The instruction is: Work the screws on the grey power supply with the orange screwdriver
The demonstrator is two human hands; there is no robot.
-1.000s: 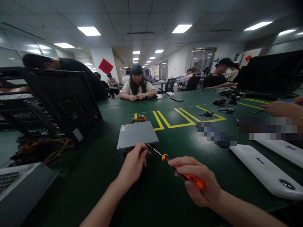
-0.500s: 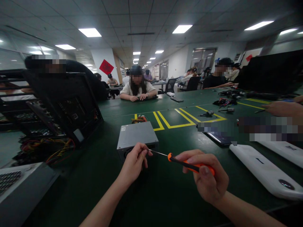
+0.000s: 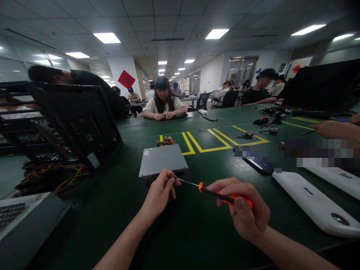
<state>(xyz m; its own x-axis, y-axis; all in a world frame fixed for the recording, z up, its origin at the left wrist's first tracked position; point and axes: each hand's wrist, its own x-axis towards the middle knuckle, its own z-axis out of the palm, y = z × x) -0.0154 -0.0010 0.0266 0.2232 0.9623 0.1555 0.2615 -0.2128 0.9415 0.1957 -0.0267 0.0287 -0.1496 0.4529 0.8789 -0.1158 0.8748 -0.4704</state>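
Clock centred on the grey box, 12 o'clock being the far side of the table. The green table carries everything at hand. An open black computer case stands at about 10 o'clock, well apart from both hands; a white casing lies at between 3 and 4. The grey box rests flat on the table, its broad face up, its dark-holed end facing 6 o'clock; its near top edge runs roughly 9 to 3, tilting slightly toward 2. Perspective leaves its longer axis undecided. Right hand, at 4 o'clock: fingers curled round the handle of an orange-and-black screwdriver, thumb on the near side. Left hand, at 6 o'clock, in front of the box: fingers bent, thumb near the index finger; cannot tell whether they pinch anything or touch the box. Screwdriver lies between the two hands, near the box's 4 o'clock corner; its long axis runs from about half past three at the butt to half past nine at the tip. Thin metal shaft reaches the left fingertips, its end hidden there. Coloured wires bunch at the box's 12 o'clock end.
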